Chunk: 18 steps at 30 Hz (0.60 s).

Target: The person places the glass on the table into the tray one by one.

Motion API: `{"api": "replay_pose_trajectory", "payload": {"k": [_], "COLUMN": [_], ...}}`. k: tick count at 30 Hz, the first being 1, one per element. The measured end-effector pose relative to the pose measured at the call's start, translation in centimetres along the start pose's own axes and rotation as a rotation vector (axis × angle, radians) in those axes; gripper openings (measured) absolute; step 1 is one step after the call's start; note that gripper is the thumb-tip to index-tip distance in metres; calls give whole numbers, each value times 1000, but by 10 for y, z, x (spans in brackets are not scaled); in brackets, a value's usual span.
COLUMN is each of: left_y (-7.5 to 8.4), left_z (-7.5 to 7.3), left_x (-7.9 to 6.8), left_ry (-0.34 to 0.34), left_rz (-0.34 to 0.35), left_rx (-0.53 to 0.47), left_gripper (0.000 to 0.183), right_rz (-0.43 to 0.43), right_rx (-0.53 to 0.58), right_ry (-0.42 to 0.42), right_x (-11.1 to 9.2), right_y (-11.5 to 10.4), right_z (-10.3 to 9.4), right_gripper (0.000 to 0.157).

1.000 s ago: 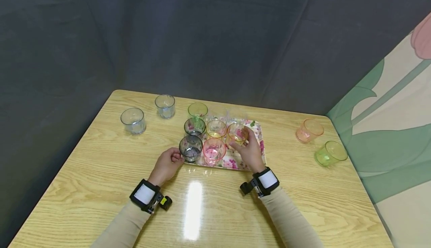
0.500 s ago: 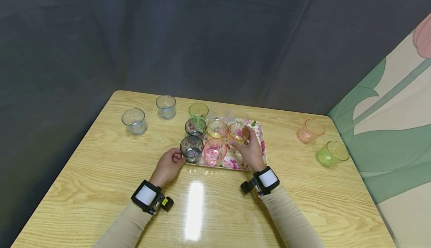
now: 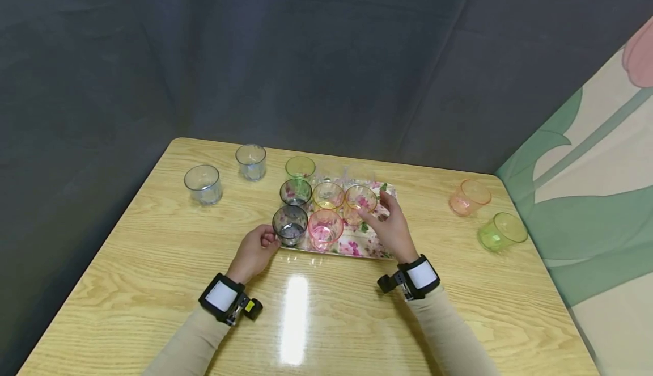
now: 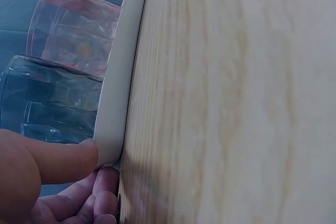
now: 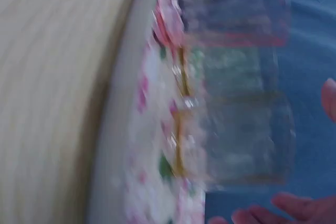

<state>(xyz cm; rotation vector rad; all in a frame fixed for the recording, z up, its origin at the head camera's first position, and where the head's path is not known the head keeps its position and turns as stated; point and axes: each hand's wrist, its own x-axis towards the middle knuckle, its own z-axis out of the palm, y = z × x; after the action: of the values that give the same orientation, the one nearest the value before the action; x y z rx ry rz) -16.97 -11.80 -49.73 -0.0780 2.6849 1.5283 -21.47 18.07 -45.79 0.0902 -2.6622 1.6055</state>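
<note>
A floral tray carries two smoky grey glasses, a pink glass, two amber-rimmed glasses, a green glass and clear glasses at the back. At the tray's front left corner, my left hand pinches the rim beside the front grey glass. In the left wrist view its thumb lies on the rim with curled fingers below. My right hand has its fingers spread beside the right amber glass. In the right wrist view fingers show apart from that glass.
Two clear bluish glasses stand at the table's back left, one nearer and one farther. An orange glass and a yellow-green glass stand at the right edge. A dark curtain hangs behind.
My right hand has let go of the right amber glass, its fingers have spread, and it has moved a little to the right. The left hand stays at the tray corner.
</note>
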Motion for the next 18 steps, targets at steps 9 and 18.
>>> {"api": "replay_pose_trajectory", "payload": {"k": [9, 18], "left_y": [2, 2], "left_z": [1, 1], "left_x": [-1, -1], "left_ry": [-5, -4], "left_rz": [6, -1], "left_rx": [-8, -2], "left_gripper": [24, 24], "right_rz": [30, 218], "right_rx": [-229, -576], "right_ry": [12, -260], "right_x": [-14, -29], "right_y": [0, 29], "right_z": [-50, -77], "right_gripper": [56, 68]}}
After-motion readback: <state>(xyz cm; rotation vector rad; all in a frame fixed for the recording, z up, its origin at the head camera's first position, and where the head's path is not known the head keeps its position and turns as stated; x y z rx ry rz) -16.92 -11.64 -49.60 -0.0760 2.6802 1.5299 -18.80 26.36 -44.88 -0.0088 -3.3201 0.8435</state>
